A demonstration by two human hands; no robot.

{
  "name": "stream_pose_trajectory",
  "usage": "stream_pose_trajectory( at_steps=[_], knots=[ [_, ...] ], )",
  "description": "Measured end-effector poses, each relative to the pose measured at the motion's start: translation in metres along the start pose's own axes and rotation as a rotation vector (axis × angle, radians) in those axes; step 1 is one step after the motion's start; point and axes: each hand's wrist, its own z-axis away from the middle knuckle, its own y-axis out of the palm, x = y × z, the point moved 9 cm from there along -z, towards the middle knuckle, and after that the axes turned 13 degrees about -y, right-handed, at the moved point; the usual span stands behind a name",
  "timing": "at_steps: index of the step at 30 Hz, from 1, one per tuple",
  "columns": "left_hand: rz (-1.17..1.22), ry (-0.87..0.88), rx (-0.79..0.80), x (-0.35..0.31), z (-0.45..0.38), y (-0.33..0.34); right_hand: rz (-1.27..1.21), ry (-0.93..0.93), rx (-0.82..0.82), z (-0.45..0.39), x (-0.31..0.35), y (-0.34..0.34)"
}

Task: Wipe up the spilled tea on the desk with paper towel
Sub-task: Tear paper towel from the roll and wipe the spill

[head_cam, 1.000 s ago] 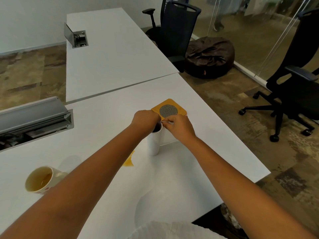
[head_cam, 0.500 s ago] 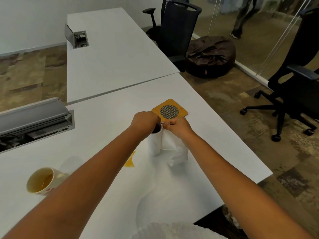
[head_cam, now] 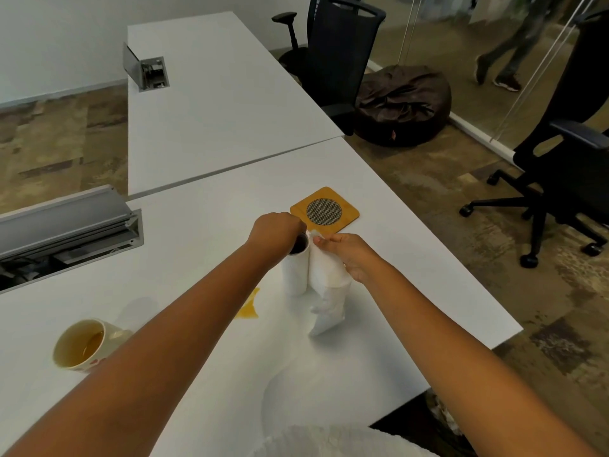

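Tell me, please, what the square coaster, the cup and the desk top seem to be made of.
Coaster: looks like bamboo or light wood, matt, with a round dark patterned inset, perhaps mesh or fabric.
Cup: probably glazed ceramic, cream and slightly glossy, with tea inside.
Desk top: smooth white matt surface, likely laminate; uncertain.

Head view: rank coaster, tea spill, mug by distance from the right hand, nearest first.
From the right hand:
1. Coaster, just beyond it, toward the far edge.
2. Tea spill, to its left, partly behind the left forearm.
3. Mug, far left, near edge of the desk.
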Motion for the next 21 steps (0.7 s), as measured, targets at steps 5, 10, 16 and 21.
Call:
stream_pose_trajectory(
  at_steps=[5, 10, 16, 21],
  knots=[
    [0.002, -0.022, 0.000, 0.008, -0.002, 0.002, 0.265, -0.053, 0.169, 0.007, 0.004, 0.005],
    [0.035, 0.076, -0.038, 0.001, 0.005, -0.002, 0.497, -0.028, 0.093, 0.004, -0.004, -0.009],
    [0.013, 0.210, -0.073, -0.005, 0.014, 0.001, 0.371, -0.023, 0.023, -0.007, -0.009, -0.022],
    [0.016, 0.212, -0.058, -0.004, 0.014, 0.002, 0.359, -0.048, -0.002, -0.012, -0.015, -0.028]
  ],
)
